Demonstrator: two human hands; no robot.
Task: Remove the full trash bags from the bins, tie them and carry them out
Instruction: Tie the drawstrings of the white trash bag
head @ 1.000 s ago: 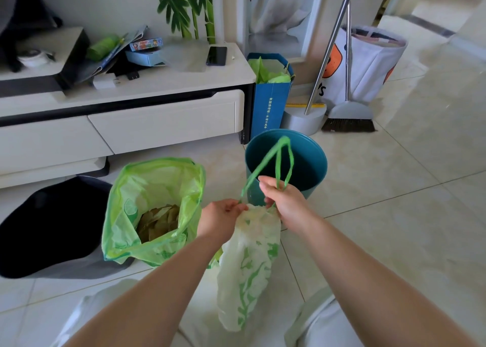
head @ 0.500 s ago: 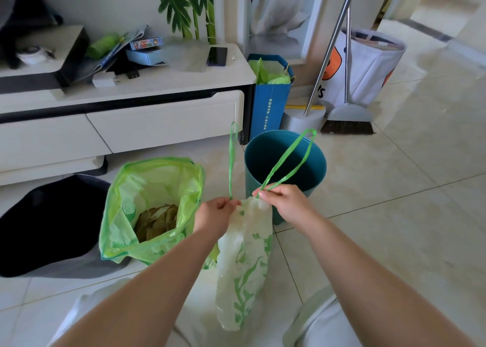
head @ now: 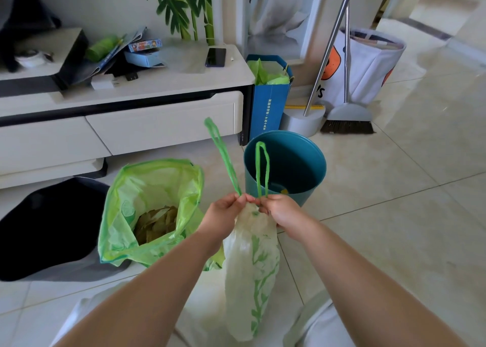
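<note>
I'm holding the white bag [head: 251, 273] up by its gathered neck, its long axis hanging straight down between my forearms. My left hand [head: 223, 215] is pinching the base of one green drawstring loop [head: 223, 154], my right hand [head: 281, 211] the base of the other loop [head: 262, 170]; the knuckles are nearly touching, both equally near the neck. Both loops are standing upward, the left one leaning left, so crossing them looks like the coming move. The open green bag [head: 147, 210] is sitting to my left, the teal bin [head: 285, 168] just beyond my hands.
</note>
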